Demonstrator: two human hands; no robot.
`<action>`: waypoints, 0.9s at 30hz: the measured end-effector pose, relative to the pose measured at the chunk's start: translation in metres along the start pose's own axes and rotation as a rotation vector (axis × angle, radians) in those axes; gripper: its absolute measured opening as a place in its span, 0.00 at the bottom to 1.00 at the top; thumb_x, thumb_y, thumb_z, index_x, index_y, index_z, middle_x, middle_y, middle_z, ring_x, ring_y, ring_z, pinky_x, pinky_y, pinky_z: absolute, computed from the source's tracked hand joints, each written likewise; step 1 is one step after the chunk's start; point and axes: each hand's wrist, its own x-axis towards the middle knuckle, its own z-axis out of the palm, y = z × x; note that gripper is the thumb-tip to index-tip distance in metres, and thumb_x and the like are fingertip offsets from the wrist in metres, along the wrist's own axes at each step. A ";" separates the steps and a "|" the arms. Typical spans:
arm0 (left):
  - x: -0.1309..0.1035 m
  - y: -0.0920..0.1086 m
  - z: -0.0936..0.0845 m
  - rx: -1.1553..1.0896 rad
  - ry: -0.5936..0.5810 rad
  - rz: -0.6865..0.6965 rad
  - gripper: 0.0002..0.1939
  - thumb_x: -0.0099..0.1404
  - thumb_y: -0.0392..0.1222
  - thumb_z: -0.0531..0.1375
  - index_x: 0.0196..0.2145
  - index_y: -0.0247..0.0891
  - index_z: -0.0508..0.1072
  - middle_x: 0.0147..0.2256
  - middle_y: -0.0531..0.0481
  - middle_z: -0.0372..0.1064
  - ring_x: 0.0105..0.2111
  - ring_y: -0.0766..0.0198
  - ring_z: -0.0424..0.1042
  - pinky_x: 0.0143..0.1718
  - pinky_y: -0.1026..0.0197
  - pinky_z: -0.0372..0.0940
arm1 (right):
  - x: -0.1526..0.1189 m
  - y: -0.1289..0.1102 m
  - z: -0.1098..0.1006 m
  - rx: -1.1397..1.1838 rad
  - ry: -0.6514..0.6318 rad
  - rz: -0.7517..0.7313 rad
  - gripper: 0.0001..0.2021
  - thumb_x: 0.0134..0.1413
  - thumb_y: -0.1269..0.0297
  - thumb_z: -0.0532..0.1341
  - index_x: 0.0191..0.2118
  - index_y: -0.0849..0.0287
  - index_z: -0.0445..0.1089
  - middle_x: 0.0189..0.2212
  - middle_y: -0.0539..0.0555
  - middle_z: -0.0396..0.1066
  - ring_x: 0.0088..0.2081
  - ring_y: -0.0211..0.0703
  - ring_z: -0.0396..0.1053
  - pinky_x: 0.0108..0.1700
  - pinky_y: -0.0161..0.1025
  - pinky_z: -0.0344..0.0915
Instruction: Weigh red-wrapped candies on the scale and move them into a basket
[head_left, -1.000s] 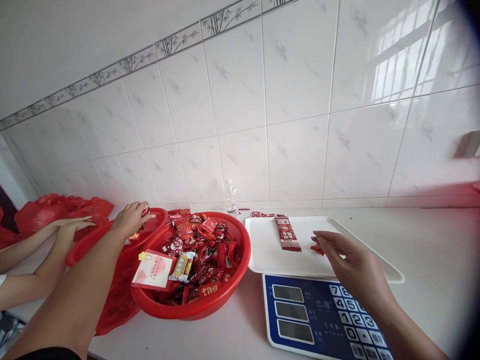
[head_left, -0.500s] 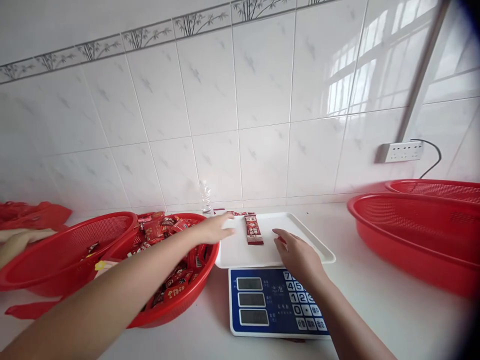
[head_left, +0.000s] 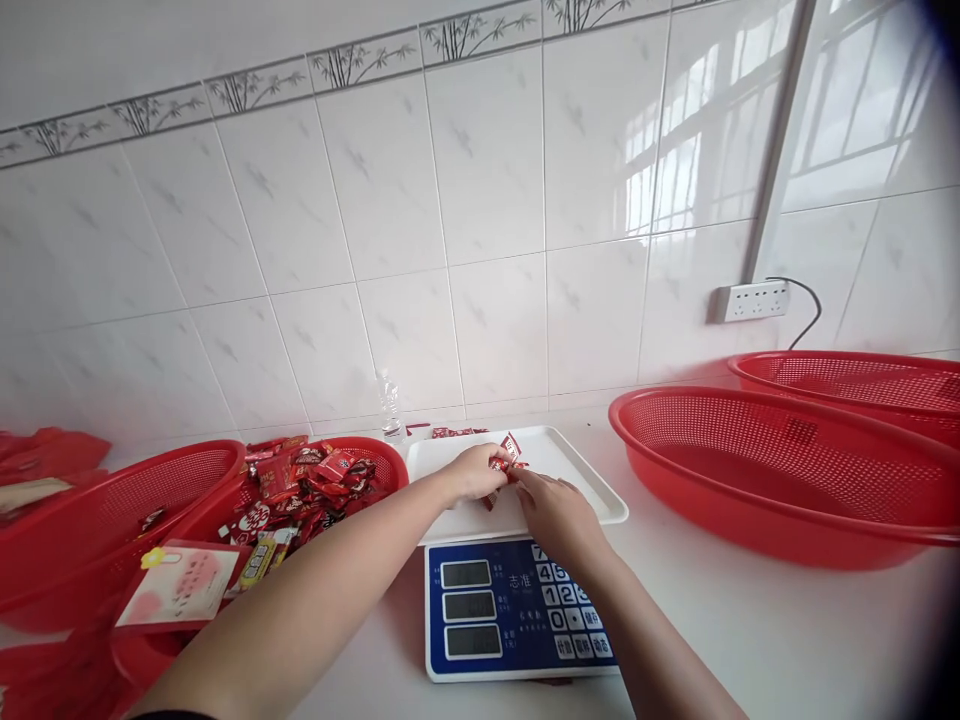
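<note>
A: What is the largest thing there?
B: The tiled wall (head_left: 480,200), and in front of it the white table (head_left: 810,640).

A: And on that?
B: To the right, a big red basket (head_left: 750,520) with a second red basket (head_left: 862,370) behind it. To the left, a shallow red basket (head_left: 82,540) stands beside a red bowl-shaped basket (head_left: 390,460), which is heaped with wrapped sweets (head_left: 300,480).

A: What lies between the two sides?
B: A blue scale (head_left: 517,600) with three displays and a keypad. The white tray (head_left: 547,450) is just beyond its panel, and both of the person's hands are over that tray.

A: How are the hands?
B: The left hand (head_left: 480,472) has its fingers clamped on a red packet (head_left: 511,445), its printed end sticking up past them. The right hand (head_left: 559,505) meets it there, fingertips close together at the packet; I cannot tell whether they grip it.

A: So where exactly is the packet?
B: Over the tray, tilted, between the hands and partly hidden by them.

A: Anything smaller?
B: A pale card (head_left: 180,585) with a yellow flower at the left basket's near edge, and a clear bottle (head_left: 388,405) near the wall.
</note>
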 end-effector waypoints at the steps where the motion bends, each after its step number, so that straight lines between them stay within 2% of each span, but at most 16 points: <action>1: -0.004 0.004 -0.001 -0.092 -0.044 -0.039 0.15 0.52 0.33 0.57 0.39 0.39 0.68 0.23 0.54 0.67 0.22 0.67 0.67 0.27 0.62 0.64 | 0.000 0.000 0.000 0.020 -0.004 -0.015 0.19 0.54 0.71 0.45 0.49 0.56 0.65 0.41 0.56 0.72 0.43 0.48 0.68 0.42 0.42 0.59; 4: -0.014 0.011 -0.002 -0.340 -0.120 -0.130 0.11 0.55 0.34 0.56 0.38 0.37 0.66 0.25 0.53 0.66 0.23 0.67 0.68 0.28 0.62 0.64 | -0.001 -0.002 0.001 0.117 -0.004 -0.015 0.22 0.51 0.74 0.45 0.51 0.54 0.61 0.43 0.56 0.71 0.42 0.47 0.69 0.39 0.40 0.61; 6: -0.019 0.009 -0.002 -0.424 -0.128 -0.125 0.10 0.55 0.36 0.57 0.37 0.37 0.66 0.28 0.52 0.66 0.26 0.68 0.68 0.29 0.62 0.64 | -0.001 -0.004 0.002 0.246 0.007 -0.014 0.24 0.48 0.76 0.46 0.52 0.54 0.58 0.44 0.56 0.70 0.42 0.45 0.69 0.38 0.39 0.62; 9: -0.023 0.001 0.001 -0.383 -0.077 -0.007 0.12 0.54 0.42 0.61 0.36 0.38 0.66 0.29 0.53 0.66 0.27 0.69 0.66 0.31 0.64 0.62 | -0.004 -0.011 0.002 0.504 0.050 -0.063 0.26 0.40 0.79 0.45 0.49 0.55 0.56 0.44 0.55 0.69 0.44 0.41 0.68 0.41 0.38 0.63; 11: -0.028 -0.005 0.003 -0.308 -0.002 0.056 0.11 0.55 0.44 0.60 0.35 0.37 0.66 0.28 0.54 0.65 0.27 0.70 0.65 0.30 0.65 0.61 | -0.005 -0.015 0.002 0.659 0.047 -0.088 0.25 0.38 0.79 0.45 0.46 0.55 0.55 0.44 0.54 0.68 0.44 0.39 0.68 0.42 0.38 0.63; 13: -0.036 -0.008 0.000 -0.265 0.043 0.075 0.10 0.58 0.43 0.57 0.36 0.38 0.66 0.29 0.53 0.65 0.27 0.69 0.65 0.28 0.66 0.61 | -0.006 -0.017 0.001 0.768 0.040 -0.076 0.23 0.39 0.78 0.46 0.45 0.54 0.54 0.40 0.53 0.69 0.42 0.39 0.69 0.41 0.39 0.64; 15: -0.046 -0.009 -0.013 -0.240 0.075 0.081 0.10 0.60 0.42 0.54 0.40 0.38 0.67 0.31 0.51 0.66 0.28 0.67 0.67 0.27 0.66 0.62 | -0.006 -0.017 0.001 0.809 0.095 -0.038 0.20 0.42 0.74 0.48 0.45 0.54 0.54 0.40 0.55 0.69 0.41 0.41 0.70 0.39 0.40 0.65; 17: -0.058 -0.012 -0.040 -0.158 0.164 0.095 0.12 0.61 0.39 0.52 0.43 0.39 0.67 0.34 0.50 0.68 0.29 0.66 0.68 0.29 0.65 0.62 | -0.005 -0.015 0.001 0.777 0.193 0.000 0.18 0.45 0.70 0.50 0.46 0.54 0.55 0.45 0.57 0.66 0.41 0.43 0.70 0.38 0.41 0.65; 19: -0.073 -0.020 -0.081 0.023 0.345 0.109 0.14 0.60 0.38 0.52 0.45 0.41 0.67 0.36 0.50 0.68 0.30 0.66 0.68 0.30 0.66 0.62 | -0.005 -0.014 0.001 0.718 0.248 0.025 0.17 0.47 0.67 0.51 0.46 0.54 0.57 0.47 0.57 0.64 0.39 0.44 0.70 0.38 0.41 0.65; 21: -0.092 -0.034 -0.133 0.286 0.537 0.064 0.16 0.61 0.39 0.50 0.48 0.42 0.65 0.37 0.49 0.68 0.28 0.65 0.68 0.29 0.65 0.61 | -0.005 -0.015 0.001 0.674 0.262 0.038 0.16 0.49 0.66 0.51 0.46 0.55 0.59 0.45 0.57 0.66 0.38 0.44 0.71 0.38 0.41 0.65; 24: -0.126 -0.064 -0.215 0.712 0.779 -0.086 0.20 0.62 0.39 0.47 0.53 0.42 0.61 0.42 0.44 0.64 0.30 0.61 0.68 0.30 0.62 0.61 | -0.006 -0.018 0.001 0.639 0.272 0.034 0.14 0.50 0.64 0.50 0.44 0.56 0.61 0.42 0.57 0.68 0.37 0.44 0.71 0.37 0.41 0.65; 26: -0.149 -0.087 -0.262 0.941 0.811 -0.211 0.22 0.62 0.42 0.47 0.55 0.40 0.58 0.45 0.40 0.62 0.36 0.56 0.68 0.35 0.59 0.61 | -0.006 -0.019 0.003 0.620 0.277 0.028 0.14 0.50 0.64 0.50 0.43 0.56 0.62 0.42 0.57 0.68 0.36 0.44 0.71 0.36 0.40 0.65; 27: -0.158 -0.097 -0.279 1.000 0.817 -0.280 0.25 0.62 0.45 0.48 0.56 0.40 0.56 0.46 0.39 0.61 0.38 0.53 0.68 0.36 0.57 0.61 | -0.006 -0.019 0.003 0.610 0.278 0.027 0.14 0.50 0.63 0.50 0.43 0.56 0.62 0.41 0.57 0.69 0.36 0.44 0.71 0.35 0.39 0.65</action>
